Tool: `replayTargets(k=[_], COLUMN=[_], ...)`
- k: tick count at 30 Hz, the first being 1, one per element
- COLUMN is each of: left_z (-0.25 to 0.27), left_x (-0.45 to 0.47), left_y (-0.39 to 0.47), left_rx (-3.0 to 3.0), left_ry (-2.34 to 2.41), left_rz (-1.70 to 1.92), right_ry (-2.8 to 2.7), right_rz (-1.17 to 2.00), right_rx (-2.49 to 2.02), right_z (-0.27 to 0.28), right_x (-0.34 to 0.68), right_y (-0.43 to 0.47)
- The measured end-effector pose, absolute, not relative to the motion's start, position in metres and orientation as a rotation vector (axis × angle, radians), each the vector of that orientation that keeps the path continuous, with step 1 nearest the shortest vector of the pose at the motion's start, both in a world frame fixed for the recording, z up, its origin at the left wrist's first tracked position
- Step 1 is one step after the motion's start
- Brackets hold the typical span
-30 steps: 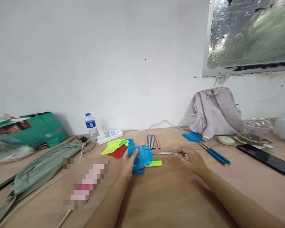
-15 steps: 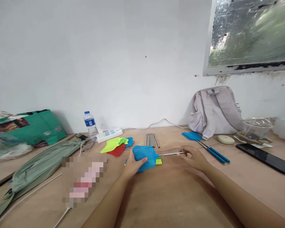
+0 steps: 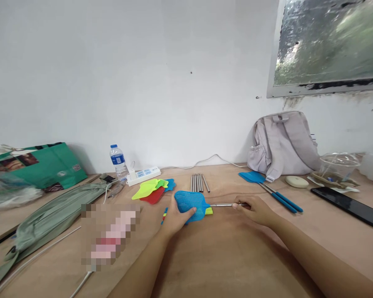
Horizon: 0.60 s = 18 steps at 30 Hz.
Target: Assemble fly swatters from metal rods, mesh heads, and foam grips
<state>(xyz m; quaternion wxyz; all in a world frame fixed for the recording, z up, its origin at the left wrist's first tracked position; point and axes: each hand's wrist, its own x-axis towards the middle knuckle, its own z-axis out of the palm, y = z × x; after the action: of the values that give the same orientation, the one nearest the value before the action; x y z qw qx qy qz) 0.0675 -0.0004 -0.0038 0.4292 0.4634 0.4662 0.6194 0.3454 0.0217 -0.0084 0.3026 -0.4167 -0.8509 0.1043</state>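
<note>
A blue perforated fly swatter head (image 3: 191, 202) is gripped at its left edge by my left hand (image 3: 176, 218), the thumb lying across its face. From its neck a thin metal rod (image 3: 222, 205) extends to the right. My right hand (image 3: 252, 210) is closed around the rod's far end, thumb against the fingers. Underneath the blue head, yellow-green pieces (image 3: 209, 211) stick out, mostly hidden. Several metal tubes (image 3: 196, 183) lie side by side just beyond. Yellow-green (image 3: 145, 188), red (image 3: 153, 195) and blue swatter heads (image 3: 170, 185) overlap at the left.
Blue-handled swatters (image 3: 284, 200) lie to the right, before a grey backpack (image 3: 287, 142). A black phone (image 3: 348, 207), white case (image 3: 296, 181) and plastic cup (image 3: 338, 165) are farther right. A power strip (image 3: 144, 175), water bottle (image 3: 118, 161) and green bag (image 3: 56, 165) stand left.
My right hand's fingers have curled in more closely around the rod's end. The swatter has shifted very slightly to the right, with my left hand still on its head.
</note>
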Motion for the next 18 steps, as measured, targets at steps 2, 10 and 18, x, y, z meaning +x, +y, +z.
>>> replayTargets(k=[2, 10, 18], left_z=[-0.003, 0.001, 0.004], left_x=[0.069, 0.070, 0.050], left_y=[-0.001, -0.005, 0.004], left_rx=[1.180, 1.245, 1.348], left_ry=[1.182, 1.187, 0.937], left_rz=[1.560, 1.598, 1.570], right_ry=[-2.275, -2.306, -2.180], right_rz=[0.273, 0.280, 0.510], right_rx=[-1.107, -1.145, -1.160], right_z=[-0.007, -0.009, -0.015], right_x=[0.345, 0.340, 0.328], right_y=[0.021, 0.020, 0.022])
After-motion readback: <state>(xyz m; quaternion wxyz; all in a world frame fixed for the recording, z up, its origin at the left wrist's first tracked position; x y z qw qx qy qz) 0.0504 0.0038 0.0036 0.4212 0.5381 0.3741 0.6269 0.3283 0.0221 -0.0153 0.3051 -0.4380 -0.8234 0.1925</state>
